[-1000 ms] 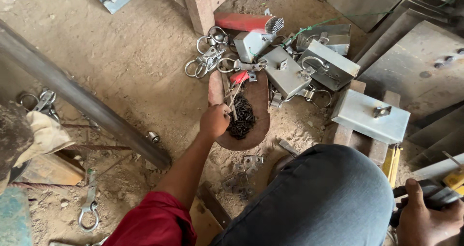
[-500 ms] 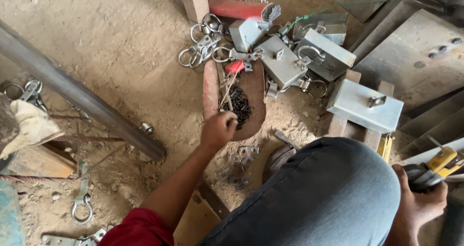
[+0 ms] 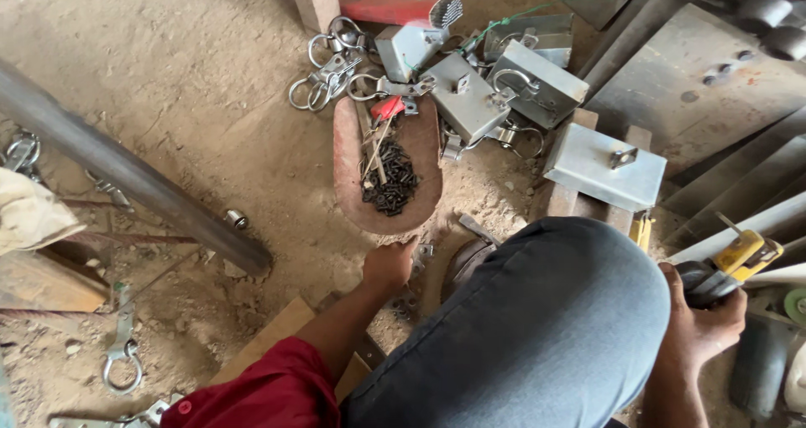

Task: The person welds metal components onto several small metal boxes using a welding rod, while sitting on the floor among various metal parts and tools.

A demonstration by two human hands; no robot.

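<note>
1. Rusty oval tray (image 3: pixel 346 169) is lying on the sandy floor (image 3: pixel 168 84), holding a heap of small black screws (image 3: pixel 390 180) and a few thin rods, with a red-handled piece (image 3: pixel 387 107) at its far end.
2. Left hand (image 3: pixel 388 267) is reaching down to the ground just below the near rim of the tray; its fingers are curled under and hidden, so I cannot tell whether they are gripping anything.
3. Right hand (image 3: pixel 701 323) is sitting beside the raised knee in grey trousers (image 3: pixel 537 336), its fingers clenched around the dark handle of a yellow-and-black power tool (image 3: pixel 730 264).
4. Grey metal lock boxes (image 3: pixel 504 84) are lying in a cluster just beyond the tray, and one more is resting on a wooden block to the right.
5. Silver snap hooks and rings (image 3: pixel 327 67) are piled at the far left of the tray, near a red cylinder (image 3: pixel 395 10).
6. Long grey steel pipe (image 3: pixel 126 172) is running diagonally across the floor on the left, well apart from the tray.
7. Another snap hook (image 3: pixel 123 357) is lying in the sand near the red sleeve (image 3: pixel 260 390).
</note>
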